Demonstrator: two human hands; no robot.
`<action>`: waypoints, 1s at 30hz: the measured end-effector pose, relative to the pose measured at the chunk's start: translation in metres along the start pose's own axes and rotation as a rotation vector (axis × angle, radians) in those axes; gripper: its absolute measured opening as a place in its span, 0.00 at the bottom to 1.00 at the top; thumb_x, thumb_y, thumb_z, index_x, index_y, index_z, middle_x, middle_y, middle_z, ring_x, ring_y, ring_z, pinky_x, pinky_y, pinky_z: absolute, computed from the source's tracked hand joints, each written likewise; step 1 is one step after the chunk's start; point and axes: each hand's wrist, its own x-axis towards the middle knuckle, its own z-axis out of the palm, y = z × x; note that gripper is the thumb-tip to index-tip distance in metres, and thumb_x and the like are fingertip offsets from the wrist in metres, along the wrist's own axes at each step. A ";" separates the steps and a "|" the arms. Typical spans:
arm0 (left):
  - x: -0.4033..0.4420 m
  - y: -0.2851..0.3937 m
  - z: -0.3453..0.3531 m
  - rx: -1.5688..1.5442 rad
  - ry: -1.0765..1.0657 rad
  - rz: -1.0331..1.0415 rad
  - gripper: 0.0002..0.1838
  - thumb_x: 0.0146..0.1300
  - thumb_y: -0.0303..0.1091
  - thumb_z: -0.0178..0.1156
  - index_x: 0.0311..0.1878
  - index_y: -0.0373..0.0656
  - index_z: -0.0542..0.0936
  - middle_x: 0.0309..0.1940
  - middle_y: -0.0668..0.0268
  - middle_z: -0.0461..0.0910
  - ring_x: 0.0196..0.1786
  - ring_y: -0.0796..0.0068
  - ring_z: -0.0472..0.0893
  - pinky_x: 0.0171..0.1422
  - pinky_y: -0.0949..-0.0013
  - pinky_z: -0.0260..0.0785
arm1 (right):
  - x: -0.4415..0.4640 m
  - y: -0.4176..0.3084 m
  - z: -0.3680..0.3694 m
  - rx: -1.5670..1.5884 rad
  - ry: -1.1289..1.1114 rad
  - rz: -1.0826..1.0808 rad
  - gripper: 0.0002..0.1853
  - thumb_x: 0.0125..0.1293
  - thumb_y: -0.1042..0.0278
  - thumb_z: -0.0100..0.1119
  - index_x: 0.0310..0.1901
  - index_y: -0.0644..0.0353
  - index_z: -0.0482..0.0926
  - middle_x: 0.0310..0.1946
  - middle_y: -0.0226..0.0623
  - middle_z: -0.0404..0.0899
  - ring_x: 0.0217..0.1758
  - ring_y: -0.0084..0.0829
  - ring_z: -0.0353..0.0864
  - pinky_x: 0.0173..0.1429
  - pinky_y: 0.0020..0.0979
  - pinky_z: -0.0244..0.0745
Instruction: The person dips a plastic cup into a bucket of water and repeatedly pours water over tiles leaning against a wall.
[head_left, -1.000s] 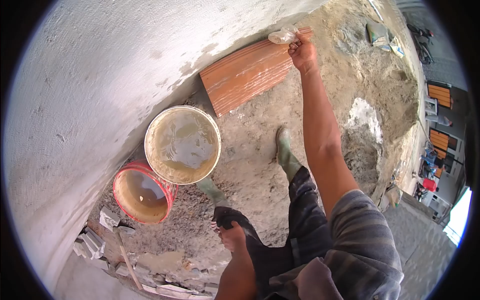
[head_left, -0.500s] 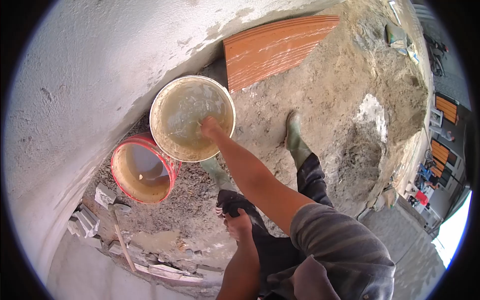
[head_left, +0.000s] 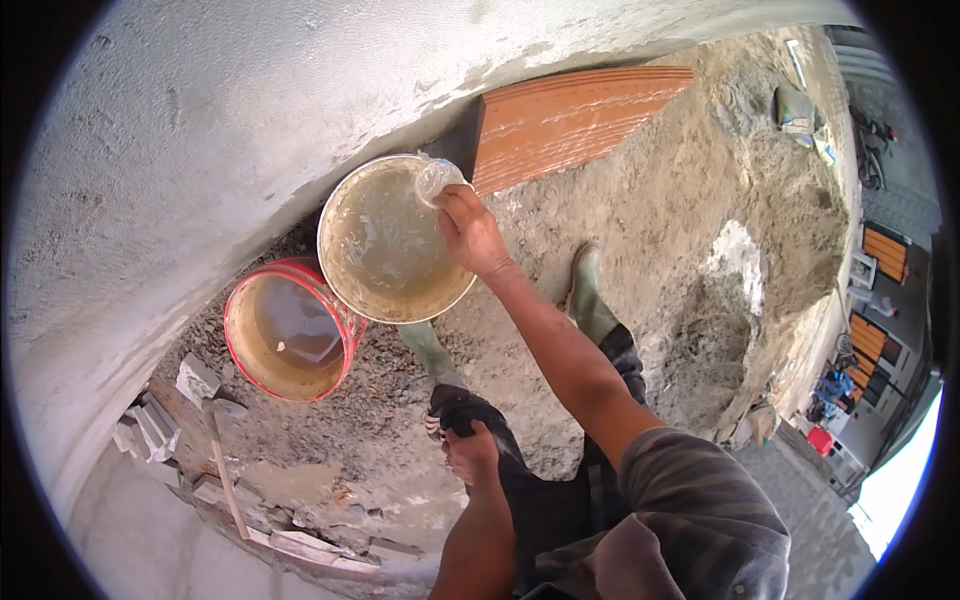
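A clear plastic cup (head_left: 436, 181) is pinched in my right hand (head_left: 473, 232), held over the far right rim of a large round bucket (head_left: 328, 270). Cloudy, greyish-brown water (head_left: 385, 235) fills much of that bucket. Against its lower left side stands a red-rimmed bucket (head_left: 232, 345), also with murky water inside. My left hand (head_left: 472, 455) rests at my knee, its fingers curled round the dark trouser leg (head_left: 500, 430). Some of those fingers are hidden from view.
A rough plastered wall (head_left: 220, 120) runs along the left and top. Orange ribbed panels (head_left: 580, 120) lie beside it. A long-handled tool (head_left: 226, 470) and broken blocks (head_left: 155, 435) lie at lower left. My green boots (head_left: 592, 295) stand on uneven dirt.
My right hand has risen out of the bucket's water and moved to its far right rim, bringing the cup into sight. My left hand stays at my knee.
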 end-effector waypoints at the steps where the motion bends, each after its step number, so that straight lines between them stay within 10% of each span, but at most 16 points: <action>1: 0.002 0.000 0.002 0.002 0.013 0.004 0.38 0.63 0.59 0.61 0.72 0.50 0.74 0.66 0.54 0.75 0.66 0.48 0.79 0.69 0.47 0.72 | 0.011 -0.005 -0.012 -0.003 0.053 -0.010 0.11 0.65 0.80 0.62 0.49 0.63 0.83 0.49 0.49 0.81 0.50 0.54 0.84 0.51 0.46 0.82; 17: -0.009 0.013 0.000 0.070 0.056 0.047 0.38 0.65 0.58 0.61 0.74 0.49 0.73 0.71 0.53 0.72 0.67 0.48 0.78 0.70 0.48 0.72 | 0.045 -0.009 -0.039 0.056 0.088 0.008 0.10 0.66 0.77 0.62 0.48 0.63 0.86 0.40 0.50 0.81 0.41 0.53 0.84 0.46 0.45 0.80; 26: -0.015 0.021 -0.002 0.082 0.060 0.049 0.40 0.62 0.58 0.63 0.76 0.53 0.72 0.69 0.54 0.74 0.69 0.51 0.78 0.72 0.49 0.72 | 0.041 0.035 -0.048 0.631 0.013 0.641 0.10 0.68 0.74 0.65 0.49 0.66 0.87 0.33 0.40 0.85 0.35 0.25 0.81 0.42 0.29 0.76; 30: -0.011 0.016 0.002 0.078 0.087 0.043 0.39 0.62 0.59 0.62 0.74 0.52 0.73 0.69 0.53 0.75 0.68 0.51 0.78 0.71 0.48 0.72 | 0.077 0.058 -0.110 0.332 0.273 0.502 0.10 0.72 0.70 0.62 0.48 0.67 0.87 0.31 0.31 0.84 0.34 0.17 0.78 0.39 0.25 0.75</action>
